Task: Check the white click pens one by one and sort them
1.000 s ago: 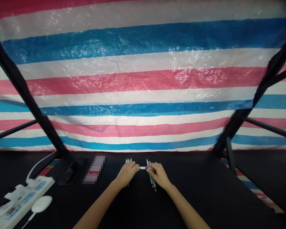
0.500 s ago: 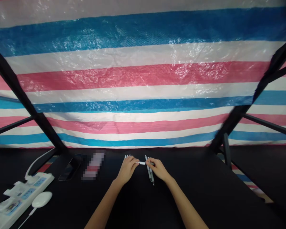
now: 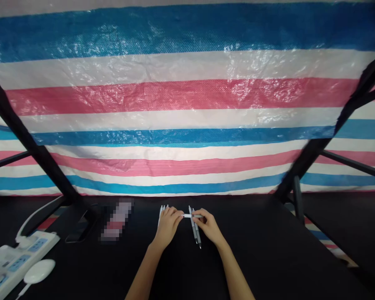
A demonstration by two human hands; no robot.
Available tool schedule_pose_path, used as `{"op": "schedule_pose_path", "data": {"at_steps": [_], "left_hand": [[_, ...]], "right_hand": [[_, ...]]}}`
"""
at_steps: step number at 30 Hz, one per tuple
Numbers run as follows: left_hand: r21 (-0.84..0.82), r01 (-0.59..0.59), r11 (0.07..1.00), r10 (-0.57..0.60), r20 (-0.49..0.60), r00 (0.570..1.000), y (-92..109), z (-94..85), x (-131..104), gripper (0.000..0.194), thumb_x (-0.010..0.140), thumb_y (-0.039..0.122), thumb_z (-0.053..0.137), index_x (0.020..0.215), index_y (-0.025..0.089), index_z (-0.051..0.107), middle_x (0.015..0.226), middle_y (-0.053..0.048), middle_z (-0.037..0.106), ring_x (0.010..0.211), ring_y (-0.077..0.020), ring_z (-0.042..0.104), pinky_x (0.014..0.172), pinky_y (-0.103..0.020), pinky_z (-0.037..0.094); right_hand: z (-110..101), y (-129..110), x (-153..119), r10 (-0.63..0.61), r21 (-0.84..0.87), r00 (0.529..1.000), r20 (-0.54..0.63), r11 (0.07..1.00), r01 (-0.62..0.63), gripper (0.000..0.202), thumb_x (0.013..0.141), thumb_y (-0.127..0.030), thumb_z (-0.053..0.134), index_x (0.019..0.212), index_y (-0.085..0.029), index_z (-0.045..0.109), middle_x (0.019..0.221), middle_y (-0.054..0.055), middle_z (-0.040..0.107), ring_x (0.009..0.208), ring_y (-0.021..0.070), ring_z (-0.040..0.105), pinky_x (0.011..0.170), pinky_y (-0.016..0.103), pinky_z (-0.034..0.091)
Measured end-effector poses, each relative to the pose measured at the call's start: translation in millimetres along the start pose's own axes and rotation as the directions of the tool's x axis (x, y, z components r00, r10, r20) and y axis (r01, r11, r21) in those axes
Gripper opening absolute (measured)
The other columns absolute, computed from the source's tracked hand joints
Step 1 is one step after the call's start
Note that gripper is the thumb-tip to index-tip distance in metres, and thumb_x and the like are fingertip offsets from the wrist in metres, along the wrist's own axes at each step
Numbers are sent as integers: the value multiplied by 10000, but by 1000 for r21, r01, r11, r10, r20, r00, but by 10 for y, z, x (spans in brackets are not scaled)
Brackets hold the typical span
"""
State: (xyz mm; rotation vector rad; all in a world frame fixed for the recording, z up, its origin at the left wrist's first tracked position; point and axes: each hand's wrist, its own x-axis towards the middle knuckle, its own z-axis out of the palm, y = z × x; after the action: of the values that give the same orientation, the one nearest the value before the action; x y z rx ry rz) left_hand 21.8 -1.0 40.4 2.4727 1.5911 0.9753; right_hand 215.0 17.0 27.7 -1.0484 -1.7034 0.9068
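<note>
Between my two hands a white and grey pen point(image 3: 187, 216) is held sideways just above the black table. My left hand point(image 3: 168, 224) pinches its white end with thumb and fingers. My right hand point(image 3: 207, 224) has its fingers closed around the grey end. Under the held pen, and partly covered by my right fingertips, a pair of pens point(image 3: 196, 233) lies side by side with tips toward me. Several more white pens point(image 3: 161, 210) lie beneath and beside my left hand, which hides most of them.
To the left lie a blurred-out pinkish item point(image 3: 116, 221) and a dark phone point(image 3: 81, 227). A white power strip point(image 3: 25, 256) with plugs and a round white device point(image 3: 39, 271) on a cable sit at the near left. Black frame posts point(image 3: 58, 175) and a striped sheet point(image 3: 187, 137) stand behind the table point(image 3: 284, 250).
The camera view has shifted slightly, so the things at the left sit further left. Both hands keep hold of the pen, and more of its grey end shows at my right fingers.
</note>
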Motion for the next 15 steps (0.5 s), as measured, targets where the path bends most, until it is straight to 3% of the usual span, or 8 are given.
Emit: {"op": "schedule_pose_path", "data": {"at_steps": [6,11,15], "left_hand": [[-3,17,1000,-17,-43,999,8,46,-53,244,923,298,395,935,247,633,824,-15,578,818,-170,519,753,-334,376],[-28,54,998,-56,-51,997,-25,33,-97,253,930,290,376,956,257,625,839,-10,585,839,-167,528,788,-342,368],[-33,78,996,-79,-43,996,-27,10,-122,262,932,305,368,954,260,625,838,-11,590,834,-168,529,805,-350,366]], "right_hand": [[6,-40,-18,55,-9,997,48,998,-55,300,827,-420,532,817,-169,696,749,42,609,683,168,540,625,263,402],[-44,-25,-36,102,69,995,23,992,-103,357,758,-398,615,1041,-181,618,655,-22,515,560,123,445,539,234,367],[-90,1,-53,101,40,995,9,994,-101,268,753,-409,610,867,-169,643,588,-34,446,534,114,385,522,233,326]]}}
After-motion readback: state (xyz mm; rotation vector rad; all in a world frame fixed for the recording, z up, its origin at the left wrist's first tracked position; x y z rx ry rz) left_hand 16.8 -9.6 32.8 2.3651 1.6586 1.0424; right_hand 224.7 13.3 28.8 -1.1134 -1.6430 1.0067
